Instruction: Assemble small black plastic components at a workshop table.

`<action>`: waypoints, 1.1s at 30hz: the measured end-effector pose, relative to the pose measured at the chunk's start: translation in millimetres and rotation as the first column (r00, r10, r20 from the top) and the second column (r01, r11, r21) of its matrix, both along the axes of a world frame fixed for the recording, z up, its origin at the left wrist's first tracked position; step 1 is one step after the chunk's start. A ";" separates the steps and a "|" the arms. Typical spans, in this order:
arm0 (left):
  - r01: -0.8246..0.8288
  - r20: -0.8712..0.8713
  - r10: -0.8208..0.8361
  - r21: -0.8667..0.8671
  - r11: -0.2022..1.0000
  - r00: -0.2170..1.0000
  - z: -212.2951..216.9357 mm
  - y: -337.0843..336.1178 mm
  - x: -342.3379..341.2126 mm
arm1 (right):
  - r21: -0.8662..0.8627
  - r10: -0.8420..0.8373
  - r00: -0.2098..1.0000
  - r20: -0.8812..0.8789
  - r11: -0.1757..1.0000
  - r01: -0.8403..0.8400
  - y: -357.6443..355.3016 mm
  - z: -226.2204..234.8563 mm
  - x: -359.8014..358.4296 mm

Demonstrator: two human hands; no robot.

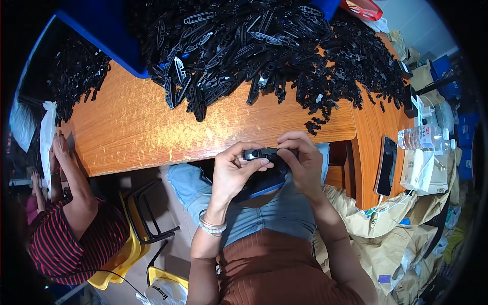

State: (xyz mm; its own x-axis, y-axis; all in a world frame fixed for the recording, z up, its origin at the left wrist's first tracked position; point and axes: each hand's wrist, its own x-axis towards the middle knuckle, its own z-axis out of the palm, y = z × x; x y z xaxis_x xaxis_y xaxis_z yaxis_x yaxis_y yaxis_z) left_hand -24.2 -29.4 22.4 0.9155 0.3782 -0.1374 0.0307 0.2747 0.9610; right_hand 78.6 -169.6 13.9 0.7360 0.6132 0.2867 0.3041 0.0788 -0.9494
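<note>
My left hand (235, 172) and my right hand (304, 161) together grip a small black plastic part (260, 153) just below the front edge of the wooden table (137, 127). Fingers of both hands pinch the part from either end. Under my hands, a dark blue tray (264, 184) rests on my lap over blue jeans. A beaded bracelet sits on my left wrist. A large heap of similar black plastic parts (254, 46) covers the far side of the table, partly spilling from a blue bin (109, 30).
Another person in a striped red shirt (71, 239) sits at my left, with a hand at the table's edge. A yellow chair (127, 249) stands between us. A phone (386, 165), a water bottle (422, 137) and crumpled brown paper bags (396, 239) lie to my right.
</note>
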 end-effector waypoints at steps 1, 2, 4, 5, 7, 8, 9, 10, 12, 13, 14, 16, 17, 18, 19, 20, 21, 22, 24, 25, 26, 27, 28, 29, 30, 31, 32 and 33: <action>0.000 0.000 0.000 -0.001 1.000 1.000 -0.4 -0.6 0.4 | 0.003 0.011 0.997 -0.072 1.000 -0.010 -0.2 -1.1 -1.1; 0.003 -0.008 -0.003 -0.011 1.000 1.000 -0.4 -1.7 1.3 | 0.003 0.011 0.997 -0.072 1.000 -0.011 -0.3 -1.9 -2.1; 0.001 -0.015 -0.001 -0.017 1.000 1.000 0.4 -1.8 0.8 | 0.083 0.008 0.978 -0.209 0.996 0.009 1.0 -1.2 -5.3; 0.000 -0.028 0.000 -0.009 1.000 1.000 -0.3 -1.5 0.5 | 0.085 0.011 0.978 -0.209 0.996 0.007 2.0 -0.2 -7.3; 0.001 -0.041 -0.001 -0.001 1.000 0.999 -0.8 -1.9 0.1 | 0.117 -0.018 0.974 -0.224 0.992 0.045 3.1 1.2 -10.5; -0.002 -0.039 0.001 -0.012 1.000 0.999 -0.1 -2.5 -0.7 | 0.118 -0.017 0.975 -0.224 0.992 0.045 2.5 0.4 -10.5; -0.002 -0.036 0.001 -0.023 1.000 0.999 1.0 -3.2 -0.9 | 0.061 -0.022 0.986 -0.166 0.998 0.032 1.2 -1.0 -9.9; 0.001 -0.035 -0.002 -0.023 1.000 0.999 2.3 -3.9 -0.7 | 0.003 -0.023 0.994 -0.108 1.000 0.023 0.2 -2.3 -9.5; -0.009 -0.023 0.008 -0.054 0.998 1.000 4.0 -4.9 -0.3 | 0.006 -0.038 0.997 -0.066 0.999 0.039 -1.1 -4.9 -10.6; -0.009 -0.023 0.008 -0.054 0.998 1.000 3.2 -5.0 -0.2 | 0.008 -0.052 0.998 -0.026 0.999 0.052 -1.6 -5.9 -10.7; -0.011 -0.007 0.010 -0.070 0.997 1.000 2.0 -5.1 0.1 | 0.009 -0.052 0.998 -0.026 0.999 0.053 -2.8 -6.2 -9.4; -0.013 0.008 0.014 -0.086 0.996 1.000 0.0 -5.1 -0.1 | -0.049 -0.012 0.998 0.066 0.999 0.015 -5.5 -4.2 -7.0; -0.049 0.017 0.050 -0.029 0.998 0.999 -2.1 -5.4 0.4 | -0.048 -0.012 0.998 0.066 0.999 0.015 -5.4 -1.4 -6.5; -0.085 0.028 0.084 0.026 0.996 0.996 -3.6 -5.5 1.1 | -0.122 0.005 0.999 -0.034 0.992 -0.009 -5.3 2.0 -5.7; -0.085 0.027 0.085 0.026 0.996 0.996 -3.8 -3.8 1.7 | -0.193 0.014 0.991 -0.135 0.980 -0.040 -5.1 3.5 -4.9; -0.079 0.069 0.069 0.158 0.984 0.995 -3.9 -0.6 2.0 | -0.193 0.015 0.991 -0.136 0.980 -0.041 -5.5 1.7 -3.5; -0.075 0.111 0.045 0.285 0.956 0.993 -3.4 1.3 2.5 | -0.149 0.115 0.938 -0.328 0.974 -0.171 -7.3 -0.4 -1.5; -0.073 0.111 0.042 0.284 0.956 0.993 -1.8 1.7 1.9 | -0.081 0.211 0.838 -0.503 0.954 -0.289 -8.2 -0.7 -0.5; -0.024 -0.031 0.029 0.145 0.989 0.999 2.6 2.6 -0.1 | -0.066 0.193 0.847 -0.495 0.964 -0.258 -7.1 3.0 -2.4; -0.024 -0.032 0.029 0.146 0.989 0.999 3.3 3.9 -0.8 | -0.063 0.191 0.847 -0.497 0.965 -0.255 -6.6 5.2 -2.7; -0.018 -0.040 0.020 0.063 0.998 0.999 3.8 5.1 -1.3 | -0.061 0.189 0.846 -0.499 0.966 -0.252 -6.3 6.0 -2.8; -0.010 -0.047 0.009 -0.021 1.000 0.999 3.9 5.5 -0.9 | -0.062 0.187 0.846 -0.500 0.966 -0.250 -6.9 4.3 -2.3; -0.008 -0.048 0.007 -0.022 1.000 0.999 3.9 4.9 -0.5 | -0.071 0.185 0.845 -0.502 0.965 -0.253 -7.8 1.3 -1.6; -0.017 -0.061 0.017 -0.005 1.000 0.998 3.8 3.4 -0.2 | -0.080 0.182 0.845 -0.503 0.964 -0.255 -8.5 -1.2 -1.0; -0.031 -0.076 0.032 0.014 0.999 0.997 4.3 2.1 -1.0 | -0.079 0.184 0.844 -0.504 0.963 -0.257 -7.9 -2.1 -1.4; -0.033 -0.077 0.034 0.015 0.999 0.996 2.6 -0.7 -0.9 | -0.060 0.192 0.833 -0.519 0.964 -0.259 -7.2 -2.9 -2.0; -0.075 -0.025 0.078 0.094 0.993 0.997 -1.0 -4.6 0.0 | -0.041 0.200 0.822 -0.533 0.964 -0.261 -6.5 -3.2 -2.7; -0.118 0.031 0.115 0.169 0.978 0.993 -4.1 -7.3 0.8 | -0.042 0.199 0.822 -0.534 0.965 -0.260 -6.0 -3.5 -3.3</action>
